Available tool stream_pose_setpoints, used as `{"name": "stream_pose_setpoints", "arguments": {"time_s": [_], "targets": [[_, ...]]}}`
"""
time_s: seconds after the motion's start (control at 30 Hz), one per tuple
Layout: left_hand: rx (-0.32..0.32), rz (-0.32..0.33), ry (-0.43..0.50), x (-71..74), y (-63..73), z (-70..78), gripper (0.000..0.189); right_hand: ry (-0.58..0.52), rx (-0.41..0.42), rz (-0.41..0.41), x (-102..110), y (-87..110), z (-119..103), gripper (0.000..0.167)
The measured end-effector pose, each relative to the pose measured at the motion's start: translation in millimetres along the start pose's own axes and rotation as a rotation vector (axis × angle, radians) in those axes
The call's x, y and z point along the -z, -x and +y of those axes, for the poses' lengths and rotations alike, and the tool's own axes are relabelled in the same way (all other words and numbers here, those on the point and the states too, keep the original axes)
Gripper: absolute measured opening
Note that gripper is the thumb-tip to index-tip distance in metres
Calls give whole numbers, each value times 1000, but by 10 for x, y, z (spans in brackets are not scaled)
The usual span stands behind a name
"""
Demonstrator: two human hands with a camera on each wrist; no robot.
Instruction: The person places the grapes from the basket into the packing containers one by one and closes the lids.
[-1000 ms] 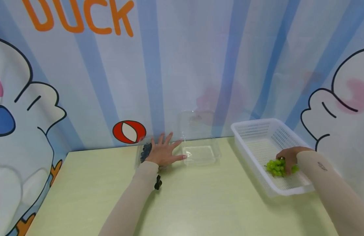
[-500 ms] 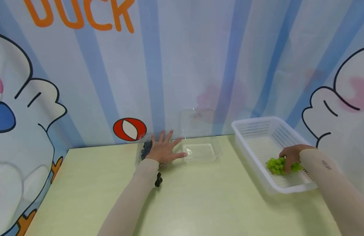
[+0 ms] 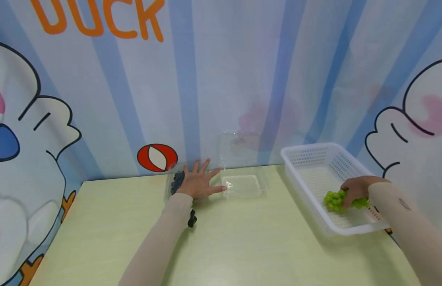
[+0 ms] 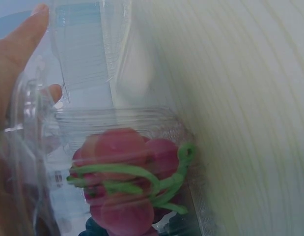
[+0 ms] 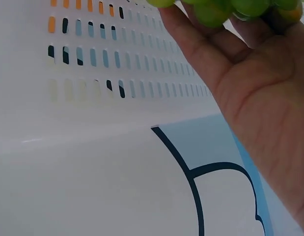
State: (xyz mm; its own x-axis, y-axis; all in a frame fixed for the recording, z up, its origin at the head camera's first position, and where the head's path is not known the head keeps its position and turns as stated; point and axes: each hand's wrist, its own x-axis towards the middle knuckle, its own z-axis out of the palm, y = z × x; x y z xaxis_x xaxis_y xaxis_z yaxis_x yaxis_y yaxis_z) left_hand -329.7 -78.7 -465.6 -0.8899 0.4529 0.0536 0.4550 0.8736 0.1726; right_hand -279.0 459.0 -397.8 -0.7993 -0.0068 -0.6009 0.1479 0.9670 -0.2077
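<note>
My left hand point(image 3: 197, 184) lies with spread fingers on a clear plastic box point(image 3: 168, 188) at the table's back edge. Dark grapes point(image 3: 177, 182) show through that box in the head view, and red grapes point(image 4: 124, 152) with a green stem show in the left wrist view. Right of it stands a second clear box point(image 3: 244, 186), its lid point(image 3: 240, 149) raised against the backdrop. Inside a white basket point(image 3: 307, 190), my right hand point(image 3: 357, 187) grips a bunch of green grapes point(image 3: 334, 200) from above. Part of the bunch is hidden under the fingers.
The pale table point(image 3: 235, 242) ends at a cartoon-printed backdrop point(image 3: 224, 79) right behind the boxes. The basket's slotted walls point(image 5: 93, 56) stand around the right hand. A dark object point(image 3: 192, 218) sits at the left wrist.
The right hand has shifted slightly to the right over the green grapes, its fingers closer about them. The left hand stays in place on the box.
</note>
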Motion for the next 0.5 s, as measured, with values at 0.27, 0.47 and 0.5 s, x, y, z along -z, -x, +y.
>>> {"name": "stream_pose_setpoints", "arguments": {"time_s": [0.27,0.47,0.5], "targets": [[5,-19,18,-26,-9,-10,86,-10,129,-19,-2,53,17,61],[3,-6,12,-15,-6,0,86,-33,181,-20,27,83,-5,52],[2,-4,11,-13,-7,0,86,-42,187,-19,37,91,-12,52]]}}
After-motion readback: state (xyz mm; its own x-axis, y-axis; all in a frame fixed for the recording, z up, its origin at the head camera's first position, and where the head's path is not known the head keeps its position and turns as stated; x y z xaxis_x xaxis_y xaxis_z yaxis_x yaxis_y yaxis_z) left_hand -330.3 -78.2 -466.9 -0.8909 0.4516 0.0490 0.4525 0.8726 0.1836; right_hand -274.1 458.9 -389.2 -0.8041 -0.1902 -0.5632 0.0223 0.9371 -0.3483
